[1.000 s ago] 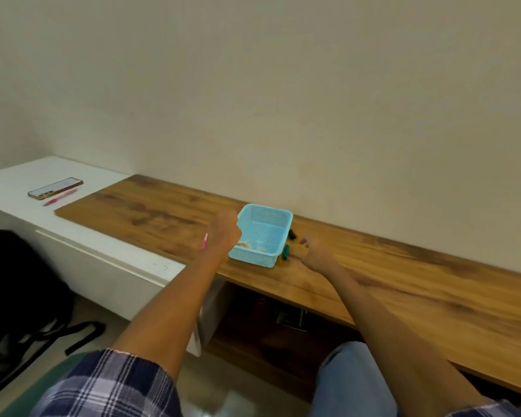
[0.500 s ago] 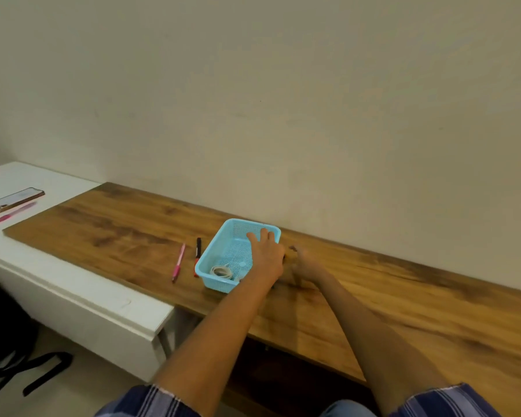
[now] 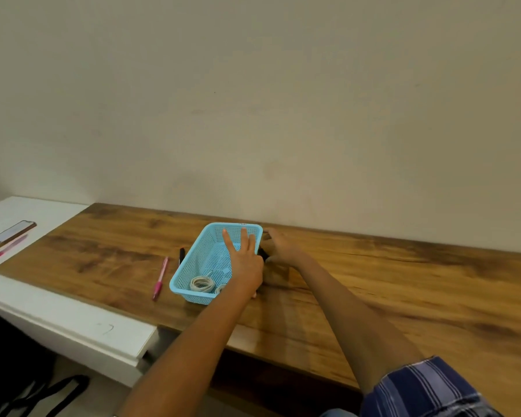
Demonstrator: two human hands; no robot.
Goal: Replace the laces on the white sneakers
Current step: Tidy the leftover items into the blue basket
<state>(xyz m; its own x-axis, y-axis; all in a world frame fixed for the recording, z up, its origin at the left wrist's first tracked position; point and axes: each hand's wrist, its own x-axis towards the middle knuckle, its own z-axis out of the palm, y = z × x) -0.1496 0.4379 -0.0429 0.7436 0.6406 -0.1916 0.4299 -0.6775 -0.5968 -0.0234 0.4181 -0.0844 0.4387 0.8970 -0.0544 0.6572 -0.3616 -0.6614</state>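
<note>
- The basket (image 3: 193, 267) is pale blue plastic mesh, rectangular with rounded corners, and stands on a glossy wood-grain desk (image 3: 388, 284) against a plain beige wall (image 3: 253, 100).
- Flat whitish laces (image 3: 201, 283) lie coiled in the basket's near end; a second coil (image 3: 220, 288) shows just beside them, partly hidden by the left wrist. No sneakers are in view.
- A slim pink pen (image 3: 160, 277) and a black marker (image 3: 181, 256) lie on the wood just left of the basket; a phone (image 3: 8, 237) and another pink pen (image 3: 5, 248) rest on the white top (image 3: 57, 311) farther left.
- Against half a second ago, the basket, pen and marker lie as before; the left fingers are spread wider and raised over the basket rather than laid on its right rim.
- The left hand (image 3: 243, 263) reaches over the basket's right side, fingers straight and fanned, gripping nothing.
- The right hand (image 3: 280, 247) lies on the desk just beside the basket's far right corner, with a small dark object (image 3: 263, 253) at its fingers; whether it grips it cannot be told.
- Both forearms are bare, with plaid sleeves (image 3: 427, 389) at the frame's lower edge.
</note>
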